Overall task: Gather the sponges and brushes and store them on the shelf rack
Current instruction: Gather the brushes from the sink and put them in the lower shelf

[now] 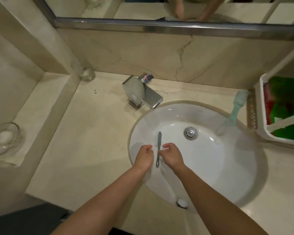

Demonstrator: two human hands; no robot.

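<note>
Grey brush (158,149) lies in the sink (227,175) on its left slope, head toward the drain (190,133); I've got left hand (144,156) and right hand (172,156) curled loosely either side w/ fingertips right at the handle, neither gripping yet, prob. set to pinch it up. A 2nd teal brush (234,110) leans over the sink's far-right rim, handle dipping in, by the shelf rack (263,106) at the surface's right edge, which holds green/red packs (285,106). No readable labels, too blurred.
</note>
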